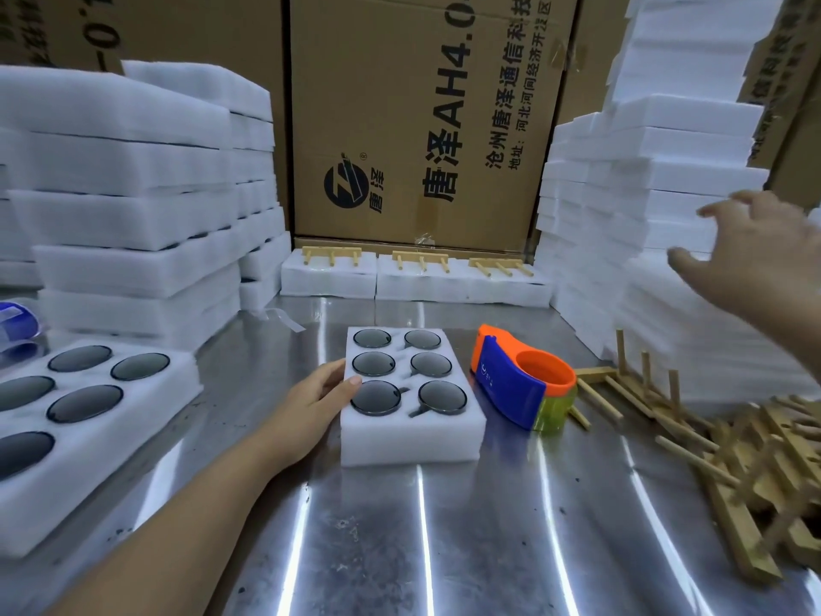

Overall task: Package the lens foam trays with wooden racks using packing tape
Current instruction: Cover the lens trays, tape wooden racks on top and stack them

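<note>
A white foam tray (411, 442) with several dark round lenses lies in the middle of the steel table. My left hand (311, 406) grips its left side, thumb on top. My right hand (755, 264) hovers open in the air at the right, fingers spread near a stack of white foam sheets (644, 206). An orange and blue tape dispenser (520, 384) sits just right of the tray. A heap of wooden racks (728, 451) lies at the right edge of the table.
A larger foam tray with lenses (89, 437) lies at the left. Stacks of packed foam trays (124, 206) rise behind it. Three packed trays with wooden racks on top (413, 277) stand at the back, in front of cardboard boxes (422, 117).
</note>
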